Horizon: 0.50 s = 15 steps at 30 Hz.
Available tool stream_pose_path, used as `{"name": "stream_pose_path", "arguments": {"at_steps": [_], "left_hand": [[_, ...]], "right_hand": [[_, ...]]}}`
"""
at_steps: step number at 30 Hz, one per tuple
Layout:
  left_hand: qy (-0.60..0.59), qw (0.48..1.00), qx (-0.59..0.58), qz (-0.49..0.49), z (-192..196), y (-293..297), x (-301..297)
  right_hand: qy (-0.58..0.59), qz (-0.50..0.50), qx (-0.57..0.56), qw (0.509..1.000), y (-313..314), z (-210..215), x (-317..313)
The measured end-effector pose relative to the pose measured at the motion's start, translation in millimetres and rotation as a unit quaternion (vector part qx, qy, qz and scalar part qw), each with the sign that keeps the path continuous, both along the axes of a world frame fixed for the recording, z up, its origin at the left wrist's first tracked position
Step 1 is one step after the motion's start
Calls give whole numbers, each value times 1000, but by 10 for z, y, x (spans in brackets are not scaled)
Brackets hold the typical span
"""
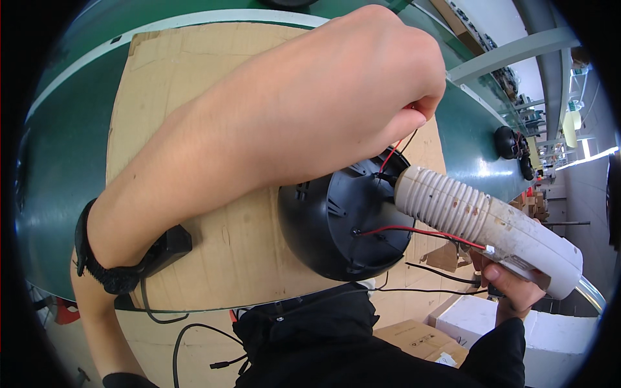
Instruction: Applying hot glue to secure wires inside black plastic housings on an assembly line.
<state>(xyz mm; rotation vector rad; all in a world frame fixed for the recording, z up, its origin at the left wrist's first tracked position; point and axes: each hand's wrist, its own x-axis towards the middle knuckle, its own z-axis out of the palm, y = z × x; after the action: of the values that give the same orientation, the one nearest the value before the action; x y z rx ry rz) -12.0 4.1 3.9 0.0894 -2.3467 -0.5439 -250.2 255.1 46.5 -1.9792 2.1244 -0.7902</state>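
Note:
My left forearm reaches across the cardboard sheet (213,252). At its end my left hand (394,77) is closed in a pinch on a thin red wire (390,157) and a dark one. These run down to the hollow side of a round black plastic shell (310,226), partly covered by my arm. My right hand (511,284) grips a whitish hot glue gun (504,226) with a ribbed front. Its dark nozzle (388,179) points at the place where the pinched wires meet the shell. A second red wire (420,230) stretches from the shell beneath the gun.
Cardboard covers part of the green table (61,187). A black block-shaped object (174,244) lies beside my left wrist. Black cables (178,343) hang at the front edge. Boxes (417,343) stand below at right. More black round parts (508,142) sit farther right.

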Motion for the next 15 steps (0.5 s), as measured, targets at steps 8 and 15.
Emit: {"name": "stream_pose_path", "arguments": {"at_steps": [8, 15], "left_hand": [[39, 996, 75, 4, -138, 4, -166], [25, 998, 61, 3, -54, -11, -69]], "right_hand": [[-117, -114, 18, 986, 66, 94, -82], [-82, -125, 63, 987, 71, 104, -110]]}}
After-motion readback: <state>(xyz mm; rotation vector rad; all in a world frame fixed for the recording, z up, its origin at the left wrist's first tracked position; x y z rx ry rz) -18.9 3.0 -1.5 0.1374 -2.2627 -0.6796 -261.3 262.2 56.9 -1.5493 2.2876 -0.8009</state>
